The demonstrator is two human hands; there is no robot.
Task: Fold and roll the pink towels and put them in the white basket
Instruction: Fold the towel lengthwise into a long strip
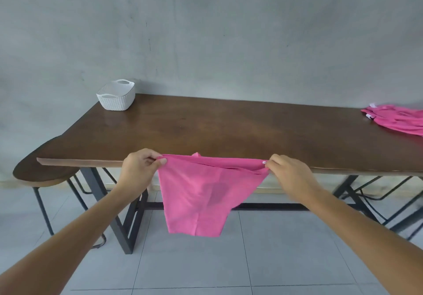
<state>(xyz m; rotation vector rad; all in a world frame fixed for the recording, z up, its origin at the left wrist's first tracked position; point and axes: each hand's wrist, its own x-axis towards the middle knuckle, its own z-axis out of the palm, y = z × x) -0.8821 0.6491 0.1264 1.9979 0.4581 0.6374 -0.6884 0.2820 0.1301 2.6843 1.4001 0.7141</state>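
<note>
I see both arms reaching out from the bottom corners toward the near edge of the table (229,130). My left hand (139,171) pinches the left top corner of a pink towel (206,194), thumb and curled fingers closed on the cloth. My right hand (290,175) pinches the right top corner the same way, fingers bunched tight over the hem (a small white tab or snap shows just at those fingertips). Between the two hands the top hem is pulled nearly straight, level with the table's front edge and just in front of it. The rest of the towel hangs free below, doubled in loose layers, tapering toward 6 o'clock over the tiled floor (206,267). I cannot tell whether the hem touches the table edge.

The basket (116,95) stands at about 10 o'clock from the towel, on the far left corner of the table near the wall (206,31), well apart from both hands. I see nothing inside it from this angle.

At 2 o'clock, at the table's far right and partly cut off by the frame, lies a heap of more towels (398,118), rumpled, with white tabs showing at its left end.

A stool (41,168) stands at 9 o'clock beside the table's left end.
</note>
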